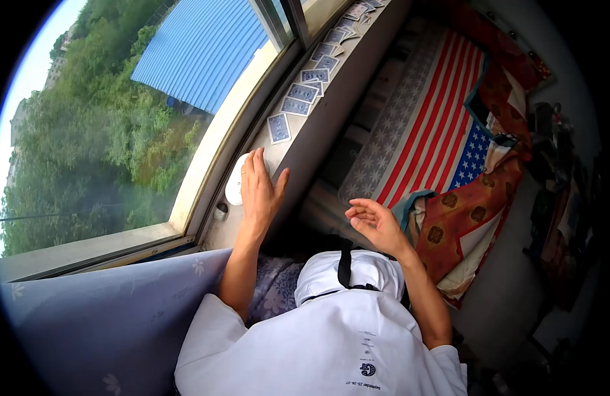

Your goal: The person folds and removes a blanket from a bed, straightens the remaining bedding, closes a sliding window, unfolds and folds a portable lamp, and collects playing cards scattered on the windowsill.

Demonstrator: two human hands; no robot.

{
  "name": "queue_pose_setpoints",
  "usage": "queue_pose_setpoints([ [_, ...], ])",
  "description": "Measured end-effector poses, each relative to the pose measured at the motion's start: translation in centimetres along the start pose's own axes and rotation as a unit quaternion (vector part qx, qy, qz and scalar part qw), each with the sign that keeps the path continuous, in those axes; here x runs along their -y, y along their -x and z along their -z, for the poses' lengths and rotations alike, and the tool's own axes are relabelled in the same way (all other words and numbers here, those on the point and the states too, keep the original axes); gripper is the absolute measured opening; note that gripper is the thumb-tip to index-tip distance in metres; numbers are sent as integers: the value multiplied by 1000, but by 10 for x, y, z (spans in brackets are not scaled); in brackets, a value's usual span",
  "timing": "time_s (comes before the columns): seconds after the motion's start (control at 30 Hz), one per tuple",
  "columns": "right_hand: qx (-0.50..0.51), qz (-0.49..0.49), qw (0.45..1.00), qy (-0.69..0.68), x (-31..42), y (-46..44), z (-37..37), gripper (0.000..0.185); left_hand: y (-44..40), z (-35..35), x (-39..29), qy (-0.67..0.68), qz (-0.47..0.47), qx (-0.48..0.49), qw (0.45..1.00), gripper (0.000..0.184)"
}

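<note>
My left hand [257,188] is over the windowsill, with its fingers stretched out and the thumb apart. Beneath and beside it lies a smooth white rounded object [235,183], partly hidden by the fingers; whether the hand touches it I cannot tell. Closest to the fingertips is a face-down blue-backed playing card [278,128]. More playing cards [305,92] run along the sill in a loose, overlapping row. My right hand [377,226] hangs in the air right of the sill, fingers loosely bent and nothing in them.
A small silvery object [220,211] sits on the sill [215,232] near the window frame [202,175]. To the right lies a bed with a flag-patterned cloth [427,125] and a crumpled red patterned blanket [470,218]. A pale floral curtain [113,317] hangs at lower left.
</note>
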State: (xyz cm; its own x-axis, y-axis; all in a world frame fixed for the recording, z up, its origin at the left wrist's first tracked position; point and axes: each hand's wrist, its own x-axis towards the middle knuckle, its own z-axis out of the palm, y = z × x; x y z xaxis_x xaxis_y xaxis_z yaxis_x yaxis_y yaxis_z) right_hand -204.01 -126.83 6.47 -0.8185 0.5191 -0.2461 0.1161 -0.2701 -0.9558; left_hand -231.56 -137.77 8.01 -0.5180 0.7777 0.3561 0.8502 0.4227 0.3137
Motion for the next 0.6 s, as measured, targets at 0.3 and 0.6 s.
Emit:
queue_pose_setpoints([
  [0.3,-57,-23,998,0,-12,34,22,35,-68,-64,-7,151,184,114,965,66],
  [0.6,-204,-106,964,-131,-68,127,57,37,-37,-79,-95,293,-9,17,956,29],
])
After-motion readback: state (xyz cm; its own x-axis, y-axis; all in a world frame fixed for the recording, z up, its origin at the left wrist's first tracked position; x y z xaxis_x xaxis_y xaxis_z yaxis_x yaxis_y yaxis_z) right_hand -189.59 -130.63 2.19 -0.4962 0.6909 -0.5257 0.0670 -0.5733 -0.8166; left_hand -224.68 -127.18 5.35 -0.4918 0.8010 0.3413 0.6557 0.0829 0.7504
